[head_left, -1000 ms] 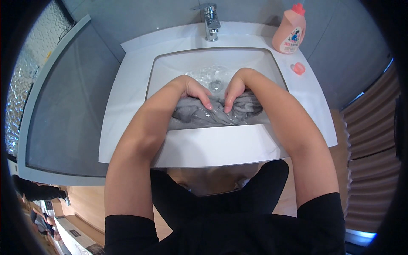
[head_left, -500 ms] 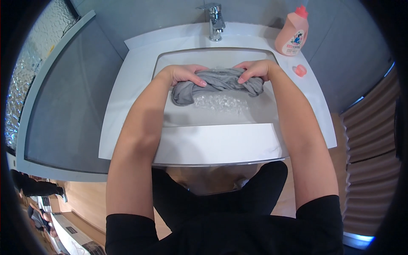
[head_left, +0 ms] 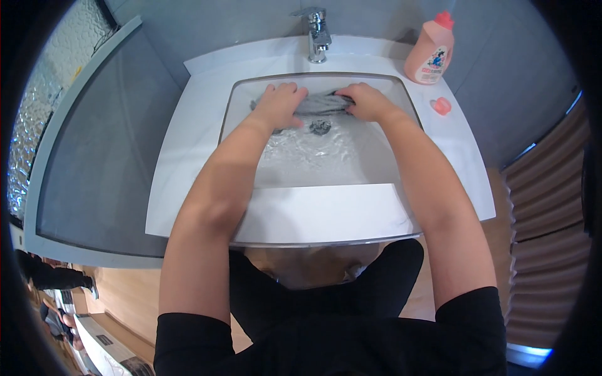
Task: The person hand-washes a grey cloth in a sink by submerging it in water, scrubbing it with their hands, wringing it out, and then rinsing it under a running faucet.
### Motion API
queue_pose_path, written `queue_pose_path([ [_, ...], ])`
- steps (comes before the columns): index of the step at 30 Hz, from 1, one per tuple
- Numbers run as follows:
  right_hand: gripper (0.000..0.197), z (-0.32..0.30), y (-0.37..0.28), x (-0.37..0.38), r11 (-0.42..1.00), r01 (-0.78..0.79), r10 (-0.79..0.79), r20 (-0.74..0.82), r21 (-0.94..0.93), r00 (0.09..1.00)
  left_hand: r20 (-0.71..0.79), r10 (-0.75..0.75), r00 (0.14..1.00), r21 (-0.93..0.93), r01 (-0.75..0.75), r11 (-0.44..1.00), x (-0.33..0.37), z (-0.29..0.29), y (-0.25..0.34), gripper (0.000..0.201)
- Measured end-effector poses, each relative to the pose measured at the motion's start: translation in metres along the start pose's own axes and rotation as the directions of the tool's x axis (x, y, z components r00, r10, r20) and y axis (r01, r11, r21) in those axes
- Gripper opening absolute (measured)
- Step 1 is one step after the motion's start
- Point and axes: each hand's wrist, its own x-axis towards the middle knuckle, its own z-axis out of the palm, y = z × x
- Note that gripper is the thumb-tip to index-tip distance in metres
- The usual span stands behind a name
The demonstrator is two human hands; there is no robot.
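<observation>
A wet grey cloth [head_left: 323, 104], bunched into a roll, lies low in the far part of the white sink basin [head_left: 376, 164]. My left hand [head_left: 282, 106] is over its left part with fingers curled onto the fabric and the thumb standing apart. At the right end, my right hand [head_left: 369, 103] pinches the cloth between thumb and fingers. Shallow, rippling water covers the basin floor, and the round drain [head_left: 320, 127] shows just nearer than the cloth. Some of the fabric is hidden beneath my left hand.
Behind the basin rises a chrome faucet [head_left: 318, 37]. A pink detergent bottle [head_left: 431, 51] stands on the counter's back right, with a pink cap [head_left: 442, 106] nearer. To the left is a grey-framed panel [head_left: 100, 163]; a brown pleated curtain [head_left: 545, 207] hangs at right.
Both hands have moved the cloth away from me and down into the basin. The drain has come into view, and my left hand has turned over the fabric.
</observation>
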Motion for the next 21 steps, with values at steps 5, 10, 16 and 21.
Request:
queue_pose_path([
  [5, 0.052, 0.004, -0.018, -0.01, 0.974, -0.098, 0.106, 0.029, -0.206, 0.994, 0.188, 0.056, 0.981, -0.065, -0.045, 0.997, -0.013, 0.009, 0.003, 0.083],
  [10, 0.063, -0.001, -0.017, -0.002, 0.98, -0.168, 0.179, 0.097, -0.108, 0.979, 0.163, 0.074, 0.984, -0.093, -0.059, 0.994, -0.003, 0.006, 0.013, 0.068],
  [16, 0.068, 0.0, -0.026, -0.007, 0.951, -0.213, 0.27, 0.264, -0.225, 0.926, 0.232, 0.134, 0.963, -0.188, -0.091, 0.978, -0.001, 0.02, 0.007, 0.064],
  [21, 0.073, 0.007, -0.017, -0.001, 0.949, -0.178, 0.257, 0.308, -0.261, 0.916, 0.271, 0.104, 0.957, -0.218, -0.044, 0.975, 0.001, 0.028, 0.007, 0.072],
])
